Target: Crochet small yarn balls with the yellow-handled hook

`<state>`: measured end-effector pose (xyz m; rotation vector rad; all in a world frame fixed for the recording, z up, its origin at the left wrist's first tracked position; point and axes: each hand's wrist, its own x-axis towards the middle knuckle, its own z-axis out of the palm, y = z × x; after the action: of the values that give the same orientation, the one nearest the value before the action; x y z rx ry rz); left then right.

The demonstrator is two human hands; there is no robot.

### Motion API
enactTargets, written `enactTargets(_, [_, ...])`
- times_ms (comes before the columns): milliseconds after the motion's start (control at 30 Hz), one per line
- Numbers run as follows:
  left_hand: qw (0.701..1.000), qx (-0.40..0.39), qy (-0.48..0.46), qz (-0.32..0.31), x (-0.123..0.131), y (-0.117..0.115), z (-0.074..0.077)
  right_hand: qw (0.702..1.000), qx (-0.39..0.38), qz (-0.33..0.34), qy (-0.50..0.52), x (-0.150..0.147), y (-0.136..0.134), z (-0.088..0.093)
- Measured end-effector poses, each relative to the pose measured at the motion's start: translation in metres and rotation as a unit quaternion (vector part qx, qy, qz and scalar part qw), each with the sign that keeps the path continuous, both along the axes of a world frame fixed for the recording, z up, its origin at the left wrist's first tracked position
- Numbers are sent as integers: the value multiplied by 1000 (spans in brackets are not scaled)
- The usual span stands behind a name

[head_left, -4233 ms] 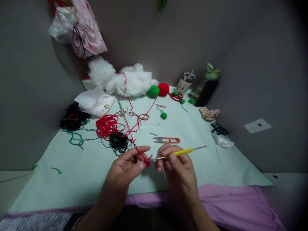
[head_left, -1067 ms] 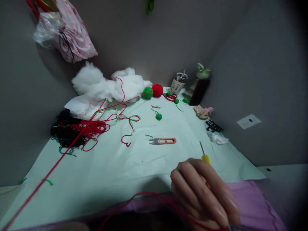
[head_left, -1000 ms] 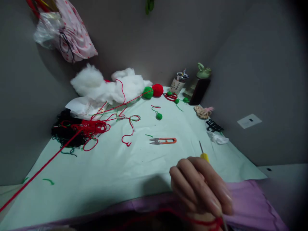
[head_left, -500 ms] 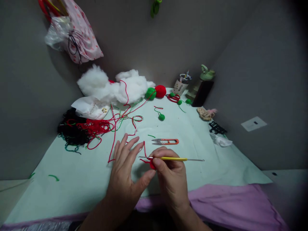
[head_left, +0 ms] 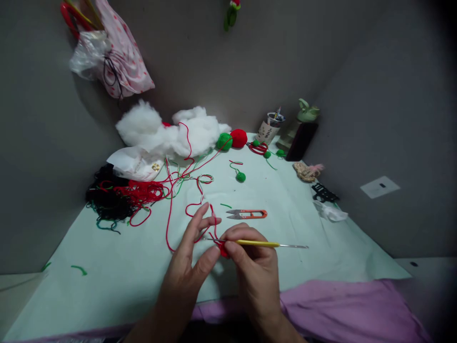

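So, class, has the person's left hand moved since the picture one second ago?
Yes. Out of frame then, the left hand now sits just near-side of the orange-handled metal thread snips, holding red yarn.

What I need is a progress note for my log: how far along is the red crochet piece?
Done: only a tiny red crocheted piece exists, pinched by the left hand. In hand: the right hand holds a yellow-handled hook at it, red yarn looped over the left fingers. Left, likely most of it: the yarn is uncut, the snips and white stuffing lie untouched.
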<state>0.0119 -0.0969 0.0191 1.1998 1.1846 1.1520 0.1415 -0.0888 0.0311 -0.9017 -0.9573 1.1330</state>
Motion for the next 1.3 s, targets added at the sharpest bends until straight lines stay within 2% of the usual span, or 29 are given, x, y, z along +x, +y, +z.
enactTargets(167, [997, 55, 39, 29, -12, 6, -5, 998, -9, 24, 56, 6, 0, 4])
enactTargets(333, [984, 123, 109, -63, -16, 7, -8, 989, -25, 78, 125, 7, 0, 10])
enactTargets(467, [972, 183, 146, -36, -6, 4, -12, 985, -22, 97, 138, 6, -3, 11])
enactTargets(567, [986, 138, 97, -8, -4, 2, -13, 989, -13, 88, 122, 8, -2, 9])
enactTargets(667, [999, 43, -30, -6, -5, 0, -9, 994, -6, 64, 84, 10, -1, 5])
enactTargets(767, [991, -31, -133, 7, -3, -2, 0, 997, 3, 50, 56, 10, 0, 0])
enactTargets(900, [975, -70, -211, 27, 7, 0, 11, 999, 21, 34, 12, 8, -1, -4])
enactTargets(1100, [962, -78, -256, 49, 14, 1, 18, 998, 48, -2, -37, 5, -2, -8])
enactTargets(1300, [961, -88, -252, 64, 12, 2, 19, 998, 51, -1, -45, 4, -2, -8])
